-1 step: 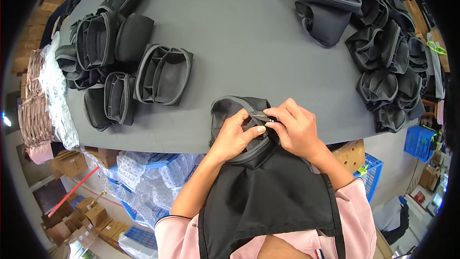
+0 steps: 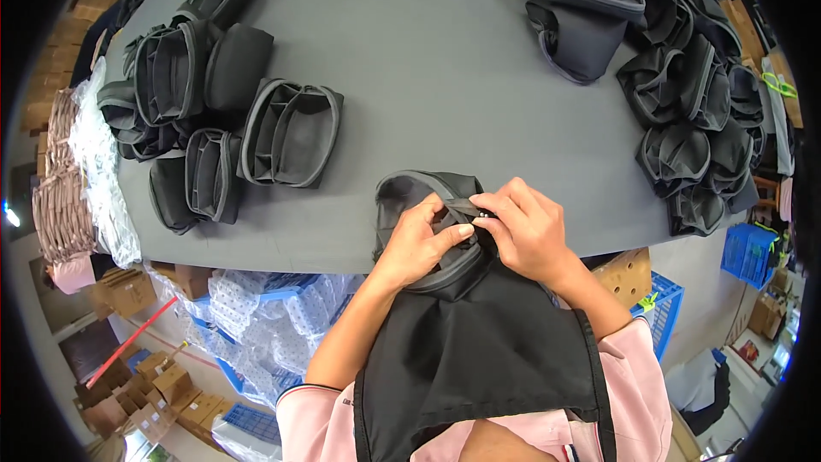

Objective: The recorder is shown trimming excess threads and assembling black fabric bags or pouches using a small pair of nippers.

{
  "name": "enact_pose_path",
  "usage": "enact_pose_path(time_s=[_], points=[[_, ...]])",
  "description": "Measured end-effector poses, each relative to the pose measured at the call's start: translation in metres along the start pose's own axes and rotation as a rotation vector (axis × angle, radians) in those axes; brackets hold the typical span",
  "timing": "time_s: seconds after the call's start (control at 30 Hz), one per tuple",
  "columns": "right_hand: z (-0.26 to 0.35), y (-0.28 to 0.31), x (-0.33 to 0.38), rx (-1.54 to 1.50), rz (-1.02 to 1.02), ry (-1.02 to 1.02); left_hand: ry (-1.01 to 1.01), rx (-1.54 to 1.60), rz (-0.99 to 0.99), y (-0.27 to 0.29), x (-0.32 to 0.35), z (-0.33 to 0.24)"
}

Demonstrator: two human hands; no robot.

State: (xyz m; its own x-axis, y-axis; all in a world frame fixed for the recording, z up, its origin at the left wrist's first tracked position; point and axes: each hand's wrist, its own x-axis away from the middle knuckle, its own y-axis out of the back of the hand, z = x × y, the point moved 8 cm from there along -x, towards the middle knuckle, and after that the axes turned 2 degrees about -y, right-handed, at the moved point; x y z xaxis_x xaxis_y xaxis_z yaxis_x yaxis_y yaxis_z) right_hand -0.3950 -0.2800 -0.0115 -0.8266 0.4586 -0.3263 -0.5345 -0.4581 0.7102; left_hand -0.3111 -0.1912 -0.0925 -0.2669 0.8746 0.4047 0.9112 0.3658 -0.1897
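Note:
A black fabric pouch (image 2: pixel 405 188) with a dark piped rim stands open at the table's near edge, against my black apron. My left hand (image 2: pixel 419 244) reaches over its near left rim, thumb and fingers closed on the fabric at the opening. From the right, my right hand (image 2: pixel 523 227) is closed in a pinch above the opening. A narrow grey piece with a small shiny bit shows at its fingertips, too small to name. Both hands' fingertips nearly meet over the pouch, hiding part of its inside.
Several black divided pouches (image 2: pixel 291 135) stand on the grey table (image 2: pixel 428 85) at left. A larger heap of pouches (image 2: pixel 676 154) lines the right side. Below the table's edge are a bin of bubble wrap (image 2: pixel 256 308), a blue crate (image 2: pixel 667 316) and cardboard boxes (image 2: pixel 171 385).

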Motion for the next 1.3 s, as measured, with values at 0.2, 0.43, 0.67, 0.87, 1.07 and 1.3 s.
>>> enact_pose_path(time_s=[0.2, 0.43, 0.67, 0.87, 1.07, 1.3], points=[[-0.008, 0.012, 0.009, -0.058, -0.16, -0.047, 0.01, -0.003, -0.002, -0.002, -0.005, -0.002], [-0.033, 0.006, 0.019, -0.395, -0.138, -0.34, -0.02, 0.122, -0.106, 0.011, -0.004, 0.003], [-0.028, -0.002, 0.029, -0.323, 0.023, -0.261, -0.03, 0.162, -0.135, 0.021, -0.004, 0.002], [-0.022, -0.011, 0.022, -0.283, 0.048, -0.122, -0.019, 0.187, -0.139, 0.02, -0.003, 0.002], [-0.024, -0.013, 0.03, -0.31, -0.021, -0.161, -0.012, 0.265, -0.145, 0.024, -0.001, 0.005], [-0.02, -0.014, 0.025, -0.324, -0.026, -0.178, -0.024, 0.25, -0.156, 0.029, -0.005, 0.004]])
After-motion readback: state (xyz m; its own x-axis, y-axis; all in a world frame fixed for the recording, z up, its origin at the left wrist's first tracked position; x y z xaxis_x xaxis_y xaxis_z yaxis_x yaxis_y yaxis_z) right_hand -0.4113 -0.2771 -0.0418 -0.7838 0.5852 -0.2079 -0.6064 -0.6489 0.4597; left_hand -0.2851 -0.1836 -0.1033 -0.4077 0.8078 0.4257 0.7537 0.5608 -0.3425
